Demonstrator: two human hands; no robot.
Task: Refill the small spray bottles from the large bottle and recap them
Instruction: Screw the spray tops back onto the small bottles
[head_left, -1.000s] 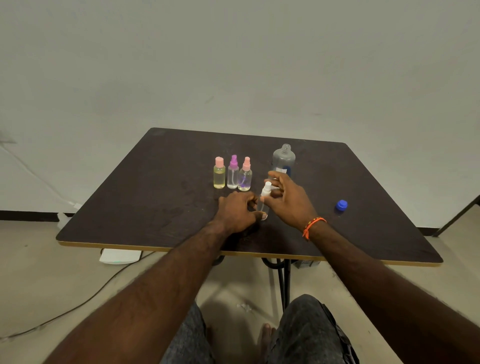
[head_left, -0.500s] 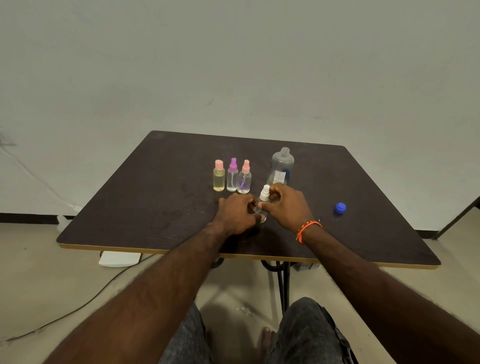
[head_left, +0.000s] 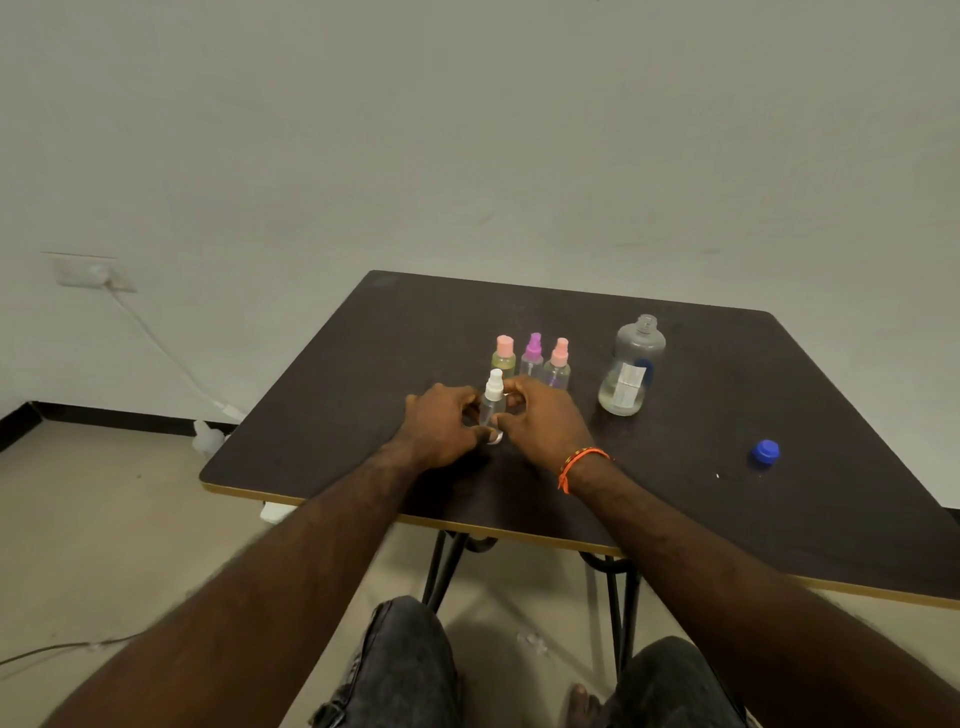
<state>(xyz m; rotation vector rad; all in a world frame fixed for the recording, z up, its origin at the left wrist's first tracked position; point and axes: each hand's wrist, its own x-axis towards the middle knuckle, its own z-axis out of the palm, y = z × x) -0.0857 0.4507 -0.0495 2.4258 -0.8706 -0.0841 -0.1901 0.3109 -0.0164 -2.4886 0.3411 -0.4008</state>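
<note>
Left hand (head_left: 441, 428) and right hand (head_left: 543, 423) both clasped the white-capped bottle (head_left: 492, 402), upright on the table (head_left: 322, 415). Behind that bottle: three capped bottles (head_left: 532, 358). Right of it: uncapped large bottle (head_left: 629, 366); farther right, blue cap (head_left: 764, 452).

Lower body of the white-capped spray bottle (head_left: 491, 402) hidden between both hands; worktop (head_left: 810, 525) cut by right edge; large bottle (head_left: 629, 366) label illegible.
</note>
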